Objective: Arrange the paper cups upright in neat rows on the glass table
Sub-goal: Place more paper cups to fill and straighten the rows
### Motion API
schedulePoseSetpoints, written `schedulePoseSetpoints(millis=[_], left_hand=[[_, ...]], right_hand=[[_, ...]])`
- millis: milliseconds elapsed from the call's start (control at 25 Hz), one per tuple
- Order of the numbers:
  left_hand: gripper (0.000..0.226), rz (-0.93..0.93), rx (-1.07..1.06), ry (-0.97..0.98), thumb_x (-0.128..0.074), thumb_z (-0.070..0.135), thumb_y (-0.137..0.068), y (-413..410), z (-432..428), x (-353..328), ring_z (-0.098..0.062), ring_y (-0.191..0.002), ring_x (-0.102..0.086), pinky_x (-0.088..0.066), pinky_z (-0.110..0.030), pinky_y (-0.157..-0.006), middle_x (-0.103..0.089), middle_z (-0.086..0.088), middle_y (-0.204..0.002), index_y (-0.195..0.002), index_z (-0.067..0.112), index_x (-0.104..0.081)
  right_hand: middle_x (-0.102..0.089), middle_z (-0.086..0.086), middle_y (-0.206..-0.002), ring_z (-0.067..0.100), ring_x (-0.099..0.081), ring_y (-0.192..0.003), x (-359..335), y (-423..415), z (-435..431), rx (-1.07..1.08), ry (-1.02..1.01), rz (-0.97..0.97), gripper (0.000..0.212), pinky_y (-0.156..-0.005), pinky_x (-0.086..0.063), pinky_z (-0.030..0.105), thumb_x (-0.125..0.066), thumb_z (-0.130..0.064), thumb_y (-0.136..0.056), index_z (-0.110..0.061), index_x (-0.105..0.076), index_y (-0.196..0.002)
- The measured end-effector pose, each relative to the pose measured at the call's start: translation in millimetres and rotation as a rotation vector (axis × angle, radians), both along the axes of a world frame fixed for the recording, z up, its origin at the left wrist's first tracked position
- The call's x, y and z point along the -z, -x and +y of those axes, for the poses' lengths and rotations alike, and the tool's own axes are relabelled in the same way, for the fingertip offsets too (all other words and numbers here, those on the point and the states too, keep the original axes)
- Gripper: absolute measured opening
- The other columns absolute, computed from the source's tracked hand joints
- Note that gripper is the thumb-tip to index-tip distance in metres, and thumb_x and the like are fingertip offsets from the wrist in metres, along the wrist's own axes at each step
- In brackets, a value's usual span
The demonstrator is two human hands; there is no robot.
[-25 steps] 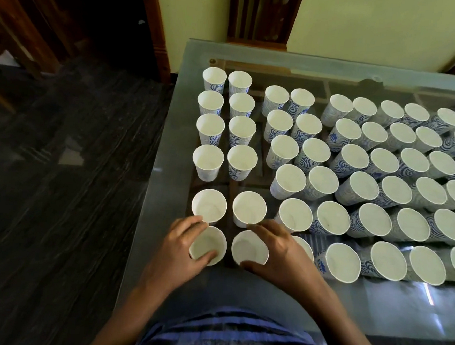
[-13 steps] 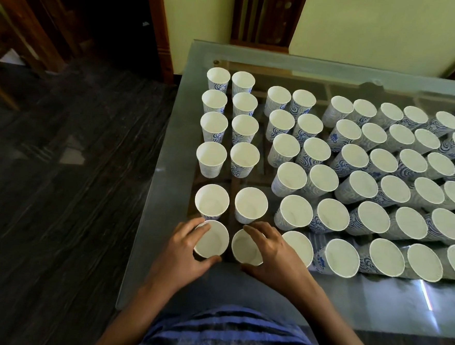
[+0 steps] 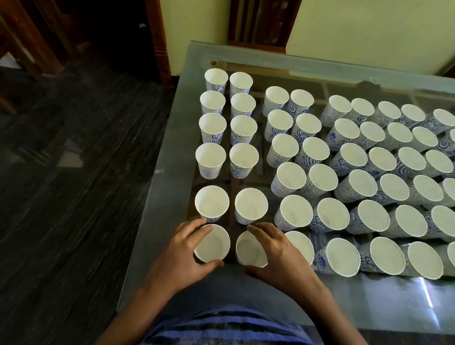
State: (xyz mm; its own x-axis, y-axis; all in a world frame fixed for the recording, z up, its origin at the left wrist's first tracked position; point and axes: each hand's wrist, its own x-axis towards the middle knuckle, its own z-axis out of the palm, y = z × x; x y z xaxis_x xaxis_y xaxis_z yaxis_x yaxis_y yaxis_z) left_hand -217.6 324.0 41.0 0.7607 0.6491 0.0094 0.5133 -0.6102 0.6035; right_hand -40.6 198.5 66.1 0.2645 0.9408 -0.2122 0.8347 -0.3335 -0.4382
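My left grip (image 3: 185,253) is closed round the near-left cup (image 3: 212,244). The fingers curl over the far left of its rim and the thumb presses against the near side. My right grip (image 3: 282,257) holds the neighbouring cup (image 3: 250,252) in much the same way, with the fingers laid over the far right of the rim and the thumb tucked against the near wall.

Both cups stand upright, mouths up, on the glass worktop (image 3: 162,200). They sit just beside each other with a narrow gap between them, at the near end of the two leftmost columns.

Just beyond them I see the next pair of cups (image 3: 212,203), also upright. After a wider gap come four more pairs (image 3: 210,156), running away from me in two straight columns towards the far edge.

Directly right of my right grip, a half-hidden cup (image 3: 300,244) stands against the back of the hand. I cannot tell whether they touch. From there the remaining cups (image 3: 368,182) spread across the worktop in close rows, white inside with blue swirls outside, all with their mouths up.

A wooden frame (image 3: 255,66) shows through the glass. A blue striped shirt (image 3: 236,334) fills the bottom of my view. To the left lie the dark floor (image 3: 57,201) and a wooden door post (image 3: 155,27), and a pale yellow wall (image 3: 379,26) stands behind.
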Motion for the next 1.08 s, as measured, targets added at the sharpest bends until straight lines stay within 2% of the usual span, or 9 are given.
schedulePoseSetpoints(millis=[120,280,440,560,800,1080], left_hand=[[0.062,-0.049,-0.042,-0.034,-0.085,0.032,-0.058,-7.8,7.6,-4.4,-0.027,-0.108,-0.057,-0.039,-0.029,-0.089,-0.061,-0.010,-0.119,-0.111,0.007,-0.065],[0.055,-0.084,-0.129,-0.015,-0.080,0.028,-0.067,-28.7,28.0,-10.5,-0.027,-0.115,-0.052,-0.038,-0.028,-0.093,-0.057,-0.009,-0.125,-0.115,0.006,-0.063],[0.061,-0.024,-0.155,0.048,-0.074,0.035,-0.073,-50.6,44.3,-9.7,-0.021,-0.127,-0.039,-0.034,-0.031,-0.102,-0.045,-0.003,-0.139,-0.127,0.014,-0.054],[0.064,0.041,-0.123,0.051,-0.073,0.038,-0.073,-58.6,48.2,-5.5,-0.020,-0.129,-0.036,-0.033,-0.032,-0.104,-0.043,-0.001,-0.141,-0.129,0.017,-0.051],[0.061,0.041,-0.114,0.047,-0.073,0.032,-0.075,-59.6,49.3,0.3,-0.018,-0.129,-0.036,-0.033,-0.030,-0.103,-0.044,-0.001,-0.140,-0.130,0.016,-0.050],[0.061,0.006,-0.110,0.041,-0.074,0.032,-0.073,-61.6,54.7,-4.4,-0.018,-0.127,-0.039,-0.034,-0.029,-0.101,-0.045,-0.002,-0.138,-0.129,0.016,-0.052]], right_hand=[[-0.045,0.004,-0.136,0.022,-0.047,-0.121,-4.3,-6.2,6.3,0.071,-0.063,0.064,0.073,-0.097,-0.043,0.031,-0.076,-0.037,-0.071,-0.016,-0.045,-0.135],[-0.048,0.012,-0.134,0.028,-0.052,-0.116,-6.6,-20.5,27.5,0.157,-0.165,0.051,0.065,-0.096,-0.045,0.033,-0.075,-0.028,-0.075,-0.008,-0.050,-0.131],[-0.039,0.010,-0.144,0.028,-0.041,-0.129,-1.2,-29.2,53.0,0.181,-0.130,0.029,0.073,-0.103,-0.041,0.038,-0.077,-0.033,-0.073,-0.012,-0.043,-0.135],[-0.036,0.008,-0.146,0.027,-0.036,-0.133,5.1,-30.0,62.0,0.160,-0.070,0.055,0.078,-0.106,-0.036,0.038,-0.077,-0.034,-0.073,-0.014,-0.040,-0.138],[-0.042,0.009,-0.141,0.028,-0.042,-0.125,10.1,-32.1,60.0,0.131,-0.085,0.006,0.075,-0.098,-0.043,0.038,-0.076,-0.030,-0.074,-0.013,-0.041,-0.137],[-0.038,0.004,-0.144,0.024,-0.039,-0.129,2.7,-36.8,62.6,0.115,-0.074,0.017,0.077,-0.100,-0.041,0.035,-0.075,-0.035,-0.074,-0.018,-0.037,-0.140]])
